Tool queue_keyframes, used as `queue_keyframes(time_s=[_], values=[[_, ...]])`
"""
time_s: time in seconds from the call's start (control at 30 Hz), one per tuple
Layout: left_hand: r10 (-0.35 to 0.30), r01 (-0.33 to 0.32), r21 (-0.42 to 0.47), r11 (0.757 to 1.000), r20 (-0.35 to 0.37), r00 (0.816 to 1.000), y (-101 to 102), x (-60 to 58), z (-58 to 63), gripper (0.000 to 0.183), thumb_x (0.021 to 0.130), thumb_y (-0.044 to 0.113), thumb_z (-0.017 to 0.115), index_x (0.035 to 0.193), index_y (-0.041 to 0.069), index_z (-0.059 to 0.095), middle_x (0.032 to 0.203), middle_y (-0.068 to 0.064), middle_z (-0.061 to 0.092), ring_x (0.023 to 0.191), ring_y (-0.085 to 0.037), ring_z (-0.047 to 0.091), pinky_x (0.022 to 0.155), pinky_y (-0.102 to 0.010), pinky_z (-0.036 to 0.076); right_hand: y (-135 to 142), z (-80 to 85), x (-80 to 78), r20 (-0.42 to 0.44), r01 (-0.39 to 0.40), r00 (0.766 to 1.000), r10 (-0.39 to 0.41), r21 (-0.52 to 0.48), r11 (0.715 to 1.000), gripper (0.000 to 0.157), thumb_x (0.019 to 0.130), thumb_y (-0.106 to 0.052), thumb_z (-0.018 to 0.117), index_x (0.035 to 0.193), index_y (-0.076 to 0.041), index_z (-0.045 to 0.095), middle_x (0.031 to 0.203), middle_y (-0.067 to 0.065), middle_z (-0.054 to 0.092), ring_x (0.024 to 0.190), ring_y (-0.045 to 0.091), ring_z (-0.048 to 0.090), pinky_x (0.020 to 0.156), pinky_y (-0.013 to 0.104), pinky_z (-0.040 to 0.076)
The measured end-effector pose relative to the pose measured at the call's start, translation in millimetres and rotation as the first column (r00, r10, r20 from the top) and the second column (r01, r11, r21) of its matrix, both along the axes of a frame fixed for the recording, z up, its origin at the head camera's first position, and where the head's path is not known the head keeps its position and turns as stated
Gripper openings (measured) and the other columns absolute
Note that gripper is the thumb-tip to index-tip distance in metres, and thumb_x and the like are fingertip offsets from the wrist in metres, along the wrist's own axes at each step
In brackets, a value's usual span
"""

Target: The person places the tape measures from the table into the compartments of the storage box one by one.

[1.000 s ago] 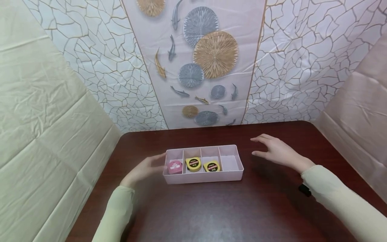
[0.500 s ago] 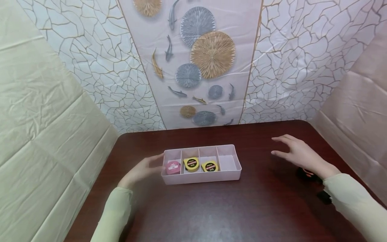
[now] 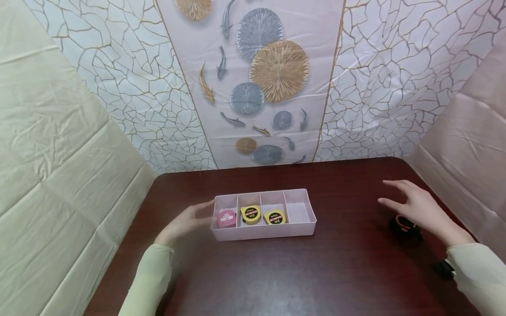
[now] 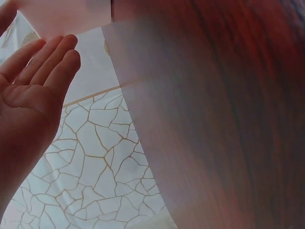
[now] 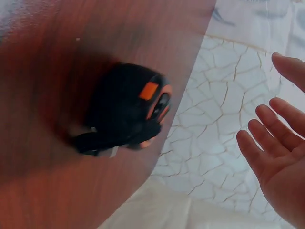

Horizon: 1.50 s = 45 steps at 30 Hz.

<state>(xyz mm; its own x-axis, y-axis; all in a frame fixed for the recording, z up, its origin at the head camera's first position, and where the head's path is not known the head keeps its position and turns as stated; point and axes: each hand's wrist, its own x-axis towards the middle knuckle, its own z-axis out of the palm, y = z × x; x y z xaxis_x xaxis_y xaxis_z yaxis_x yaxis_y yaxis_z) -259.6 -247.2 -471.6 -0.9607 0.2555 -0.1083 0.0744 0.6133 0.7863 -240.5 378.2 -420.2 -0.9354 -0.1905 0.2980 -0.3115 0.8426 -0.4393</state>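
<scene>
A pale pink tray with divided compartments stands on the table. Its three left compartments each hold a tape measure: a pink one at the far left, then a yellow one and another yellow one. My left hand rests its extended fingers and thumb against the tray's left end; in the left wrist view the fingers lie straight at the tray wall. My right hand hovers at the right, fingers loosely spread and holding nothing. Partly covered by it, a black and orange tape measure sits on the table.
The dark red-brown table has rounded far corners. Patterned cloth hangs behind it, with a cream padded panel on the left and a pinkish one on the right.
My right hand has moved right, away from the tray, to over the black and orange tape measure, which has come into view. The left hand and tray keep their places.
</scene>
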Motion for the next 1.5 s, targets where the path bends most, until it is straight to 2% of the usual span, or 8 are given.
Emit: queue_keyframes(time_s=[0.3, 0.63, 0.8, 0.9, 0.97, 1.03, 1.17, 1.5], values=[[0.012, -0.012, 0.021, 1.0, 0.013, 1.0, 0.3, 1.9, -3.0, 0.064, 0.085, 0.051, 0.077, 0.144, 0.045, 0.052, 0.142, 0.022, 0.052, 0.138, -0.013, 0.044, 0.108, -0.063, 0.037, 28.1, -16.9, 7.5, 0.04, 0.088, 0.995, -0.086, -0.036, 0.995, 0.073, 0.094, -0.035, 0.072, 0.146, 0.007, 0.044, 0.139, 0.037, 0.044, 0.11, 0.054, 0.051, 0.085, 0.066, 0.039], [0.021, -0.022, 0.083, 0.996, 0.02, 1.0, -0.3, 4.8, -6.2, 0.062, 0.088, 0.046, 0.076, 0.144, 0.045, 0.052, 0.142, 0.019, 0.054, 0.133, -0.014, 0.05, 0.105, -0.061, 0.041, 39.3, -39.0, 14.1, 0.044, 0.123, 0.992, -0.121, -0.039, 0.992, 0.081, 0.093, -0.035, 0.073, 0.147, 0.013, 0.037, 0.135, 0.041, 0.043, 0.104, 0.051, 0.052, 0.081, 0.064, 0.04], [-0.013, 0.013, 0.102, 0.995, -0.004, 1.0, -0.6, 2.8, -7.1, 0.063, 0.089, 0.042, 0.076, 0.147, 0.039, 0.051, 0.146, 0.015, 0.053, 0.136, -0.016, 0.048, 0.108, -0.059, 0.039, 44.4, -47.6, 16.6, 0.103, 0.124, 0.987, -0.12, -0.031, 0.992, 0.09, 0.093, -0.038, 0.073, 0.148, 0.017, 0.029, 0.133, 0.041, 0.041, 0.091, 0.037, 0.048, 0.071, 0.03, 0.038], [-0.03, 0.031, 0.105, 0.994, -0.017, 0.999, -0.4, 1.1, -6.2, 0.064, 0.09, 0.042, 0.075, 0.149, 0.036, 0.049, 0.147, 0.013, 0.052, 0.137, -0.015, 0.047, 0.11, -0.058, 0.038, 46.6, -50.7, 18.9, 0.164, 0.117, 0.98, -0.111, -0.027, 0.993, 0.091, 0.093, -0.04, 0.072, 0.146, 0.019, 0.028, 0.13, 0.04, 0.043, 0.085, 0.029, 0.051, 0.065, 0.022, 0.033], [-0.032, 0.034, 0.108, 0.994, -0.015, 0.999, -0.1, 0.2, -5.3, 0.065, 0.09, 0.043, 0.075, 0.149, 0.036, 0.049, 0.147, 0.013, 0.052, 0.136, -0.015, 0.048, 0.109, -0.057, 0.038, 46.5, -51.8, 19.6, 0.209, 0.118, 0.972, -0.109, -0.033, 0.992, 0.093, 0.092, -0.042, 0.072, 0.146, 0.02, 0.029, 0.132, 0.041, 0.042, 0.089, 0.034, 0.055, 0.069, 0.027, 0.04], [-0.041, 0.042, 0.117, 0.992, -0.01, 0.999, 0.0, -0.5, -5.0, 0.066, 0.09, 0.042, 0.075, 0.15, 0.036, 0.048, 0.148, 0.012, 0.052, 0.135, -0.016, 0.05, 0.109, -0.057, 0.039, 45.4, -52.7, 19.4, 0.26, 0.112, 0.961, -0.097, -0.046, 0.993, 0.095, 0.093, -0.044, 0.071, 0.146, 0.021, 0.026, 0.135, 0.043, 0.04, 0.099, 0.043, 0.057, 0.077, 0.04, 0.047], [-0.058, 0.057, 0.141, 0.988, 0.006, 0.998, 1.1, -1.7, -5.6, 0.066, 0.091, 0.04, 0.074, 0.151, 0.034, 0.046, 0.149, 0.01, 0.051, 0.136, -0.019, 0.05, 0.11, -0.058, 0.038, 42.1, -55.1, 19.5, 0.335, 0.097, 0.94, -0.069, -0.069, 0.993, 0.1, 0.093, -0.047, 0.07, 0.147, 0.022, 0.022, 0.142, 0.046, 0.033, 0.119, 0.054, 0.045, 0.087, 0.063, 0.041], [-0.025, 0.02, 0.118, 0.993, 0.039, 0.999, 6.0, -5.7, -4.4, 0.067, 0.09, 0.044, 0.075, 0.15, 0.038, 0.047, 0.147, 0.013, 0.052, 0.136, -0.016, 0.049, 0.11, -0.06, 0.037, 41.8, -63.2, 20.8, 0.292, 0.095, 0.953, -0.085, -0.018, 0.995, 0.092, 0.086, -0.041, 0.079, 0.137, 0.023, 0.037, 0.13, 0.044, 0.047, 0.112, 0.053, 0.051, 0.085, 0.061, 0.043]])
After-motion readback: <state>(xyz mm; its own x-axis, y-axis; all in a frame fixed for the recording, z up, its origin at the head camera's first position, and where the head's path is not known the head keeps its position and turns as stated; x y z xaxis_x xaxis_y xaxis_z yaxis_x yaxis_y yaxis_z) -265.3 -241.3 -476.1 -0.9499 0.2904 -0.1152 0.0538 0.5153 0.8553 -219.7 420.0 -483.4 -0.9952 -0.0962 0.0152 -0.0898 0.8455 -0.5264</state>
